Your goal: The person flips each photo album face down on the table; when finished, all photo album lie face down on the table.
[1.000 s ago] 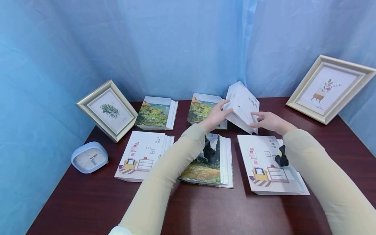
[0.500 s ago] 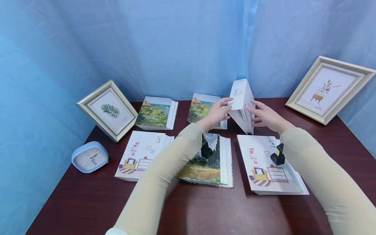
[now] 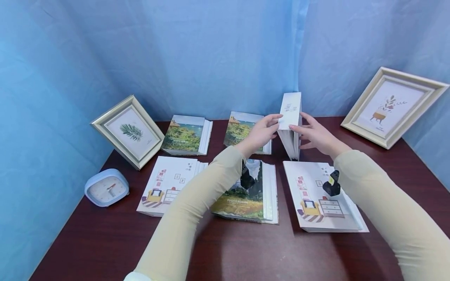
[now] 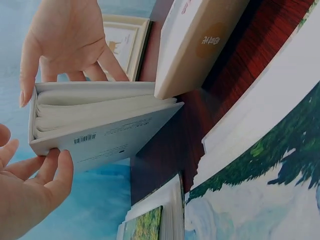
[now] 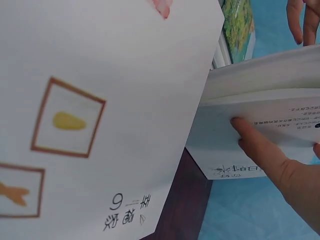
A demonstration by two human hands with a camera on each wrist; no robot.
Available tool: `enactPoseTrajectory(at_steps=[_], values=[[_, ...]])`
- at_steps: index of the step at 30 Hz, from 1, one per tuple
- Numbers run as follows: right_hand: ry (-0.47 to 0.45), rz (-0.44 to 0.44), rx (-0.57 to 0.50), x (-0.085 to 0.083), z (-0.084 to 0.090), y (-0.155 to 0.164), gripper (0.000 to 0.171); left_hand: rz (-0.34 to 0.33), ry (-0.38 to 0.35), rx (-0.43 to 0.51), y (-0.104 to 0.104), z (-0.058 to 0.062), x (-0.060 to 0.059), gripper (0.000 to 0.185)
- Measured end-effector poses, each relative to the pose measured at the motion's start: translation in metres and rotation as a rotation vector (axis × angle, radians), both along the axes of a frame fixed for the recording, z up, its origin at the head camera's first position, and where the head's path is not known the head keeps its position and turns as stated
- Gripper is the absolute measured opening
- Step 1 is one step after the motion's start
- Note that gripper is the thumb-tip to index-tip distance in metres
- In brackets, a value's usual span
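A white photo album stands on its page edges at the back of the table, spine upward, its covers slightly spread at the near end. My left hand holds it from the left, fingertips on one cover, as the left wrist view shows on the album's barcoded cover. On the opposite side my right hand has its thumb by the spine and its fingers along the other cover. The right wrist view shows a fingertip touching that printed cover. Beside it lies a landscape-covered album.
In front lie a white album with furniture drawings and a painted album. Further left are another white album and a green landscape album. Picture frames flank them; a blue clock sits left.
The white album has turned from leaning with its cover showing to standing spine-up, a little farther right. My right hand has shifted from its cover edge to beside the spine.
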State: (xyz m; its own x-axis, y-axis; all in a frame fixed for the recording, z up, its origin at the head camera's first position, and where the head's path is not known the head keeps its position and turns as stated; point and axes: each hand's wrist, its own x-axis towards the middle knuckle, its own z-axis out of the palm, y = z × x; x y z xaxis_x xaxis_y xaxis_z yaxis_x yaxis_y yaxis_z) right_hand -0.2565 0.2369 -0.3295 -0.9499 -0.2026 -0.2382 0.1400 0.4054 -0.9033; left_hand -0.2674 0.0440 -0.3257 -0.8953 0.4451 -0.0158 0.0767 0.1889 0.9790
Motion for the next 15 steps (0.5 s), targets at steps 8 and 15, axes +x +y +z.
enactPoseTrajectory(at_steps=[8, 15], values=[[0.014, -0.004, -0.069, 0.005, 0.003, 0.007, 0.092, -0.024, -0.006, 0.014, 0.008, -0.006, -0.002, 0.042], [0.014, 0.003, -0.126, 0.011, 0.003, 0.016, 0.087, -0.079, -0.053, 0.054, 0.017, -0.017, -0.003, 0.046]])
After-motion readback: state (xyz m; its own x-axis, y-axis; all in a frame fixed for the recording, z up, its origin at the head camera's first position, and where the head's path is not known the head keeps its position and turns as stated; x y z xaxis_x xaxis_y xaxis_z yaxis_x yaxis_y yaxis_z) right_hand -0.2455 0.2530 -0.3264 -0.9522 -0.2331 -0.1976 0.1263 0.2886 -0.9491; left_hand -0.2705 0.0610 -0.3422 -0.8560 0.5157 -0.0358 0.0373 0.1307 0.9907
